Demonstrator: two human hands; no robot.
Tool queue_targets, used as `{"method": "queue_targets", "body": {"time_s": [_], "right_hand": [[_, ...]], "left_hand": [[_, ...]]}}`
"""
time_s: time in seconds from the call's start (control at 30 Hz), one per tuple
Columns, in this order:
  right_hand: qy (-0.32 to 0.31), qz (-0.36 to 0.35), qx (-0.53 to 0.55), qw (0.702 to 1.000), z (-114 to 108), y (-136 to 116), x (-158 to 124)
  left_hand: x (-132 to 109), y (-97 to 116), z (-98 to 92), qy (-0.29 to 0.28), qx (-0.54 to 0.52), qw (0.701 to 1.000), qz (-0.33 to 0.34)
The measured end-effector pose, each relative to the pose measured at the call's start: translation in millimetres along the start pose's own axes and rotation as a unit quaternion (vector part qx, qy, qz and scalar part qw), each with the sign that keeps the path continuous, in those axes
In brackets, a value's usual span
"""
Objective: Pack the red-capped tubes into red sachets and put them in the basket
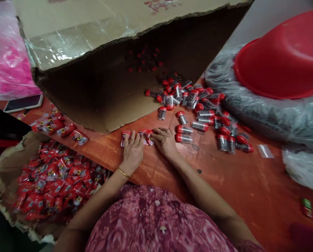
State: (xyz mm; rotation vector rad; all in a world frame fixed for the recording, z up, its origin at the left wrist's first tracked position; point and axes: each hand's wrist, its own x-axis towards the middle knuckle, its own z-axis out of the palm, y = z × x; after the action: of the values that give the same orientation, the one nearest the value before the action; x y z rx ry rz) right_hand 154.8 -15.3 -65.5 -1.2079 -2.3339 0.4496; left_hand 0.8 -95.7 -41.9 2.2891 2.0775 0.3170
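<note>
Head view: we had both hands on the red counter [224,182], just in front of the big carton [125,115] lying open toward us. Left grip [133,150]: fingers slightly apart, laid over a small red packet [123,140], not clamped. Right grip [166,142]: fingers bent onto a second red packet [147,135], which lay flat between the hands; pinched or just pressed, we couldn't tell. We saw clear red-capped bottles [192,98] with dark contents, spilling from the carton mouth onto the counter, nearest ones just beside the right grip. Left of us, more filled red packets [64,130] sat along the edge, with a torn cardboard box [2,190] full of them below. Phone [23,103] lay far left. Right: a red tub [279,59] rested tilted on a bulky plastic bag [253,120].
</note>
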Motion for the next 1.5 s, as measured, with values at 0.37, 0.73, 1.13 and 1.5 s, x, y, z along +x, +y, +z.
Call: {"method": "queue_targets", "body": {"time_s": [0.37, 0.73, 1.13, 1.5], "right_hand": [[0.029, -0.017, 0.007, 0.999, 5.5, -6.8, 8.2], [0.114, -0.028, 0.049, 0.992, -10.8, -37.1, 11.3], [0.073, 0.242, 0.594, 0.764, -10.4, -61.8, 3.7], [0.148, 0.173, 0.393, 0.891, -9.2, -50.9, -7.0]], "left_hand": [[-7.8, 6.5, -14.1, 0.026, -0.06, 0.996, -0.062], [25.2, -3.4, -23.7, 0.046, -0.478, 0.848, -0.224], [29.4, 12.3, -32.5, 0.112, -0.599, 0.751, -0.256], [23.8, 29.0, -34.8, -0.006, -0.747, 0.565, -0.351]]}}
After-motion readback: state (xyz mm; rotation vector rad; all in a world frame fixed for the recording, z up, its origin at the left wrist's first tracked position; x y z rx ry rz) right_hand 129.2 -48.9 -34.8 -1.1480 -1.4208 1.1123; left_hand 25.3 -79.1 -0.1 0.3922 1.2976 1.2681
